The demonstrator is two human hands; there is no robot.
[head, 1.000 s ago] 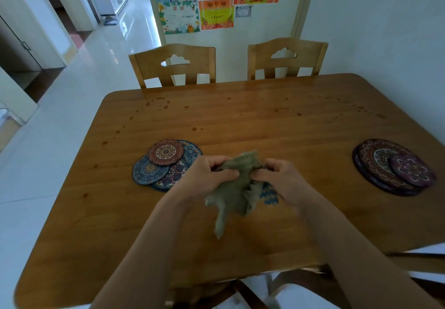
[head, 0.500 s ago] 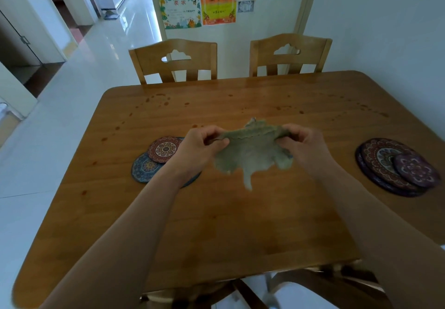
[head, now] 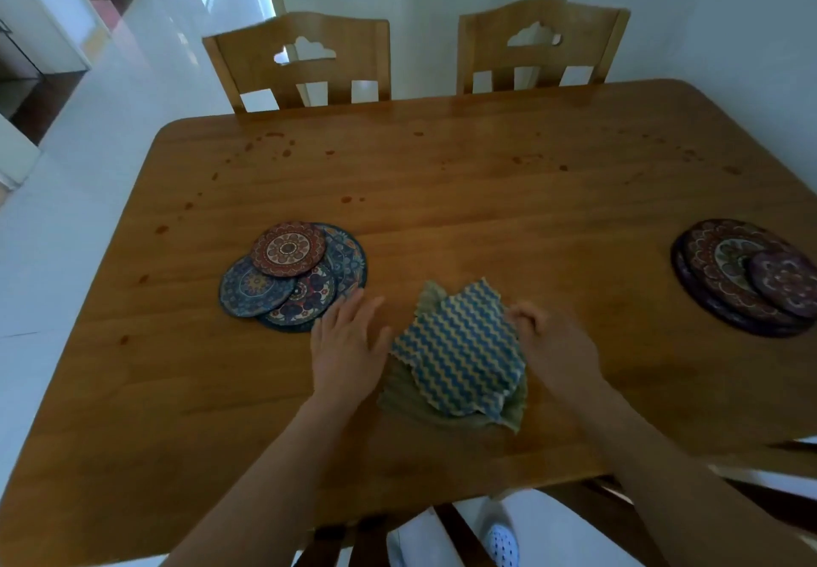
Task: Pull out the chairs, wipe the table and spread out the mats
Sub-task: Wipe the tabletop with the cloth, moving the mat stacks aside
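Patterned mats [head: 294, 275] beside cloth [head: 460, 354]

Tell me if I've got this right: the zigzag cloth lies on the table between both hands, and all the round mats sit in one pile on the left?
Not quite. The head view shows the round mats in two piles, one on the left and another on the right. The rest holds: the zigzag cloth lies on the table between the left hand and the right hand.

Blue and cream zigzag cloth [head: 460, 354] with olive-green underside, honey-brown wooden worktop [head: 486, 195] with dark spots, red and blue mandala mats [head: 292, 275], dark purple mandala mats [head: 747, 277]
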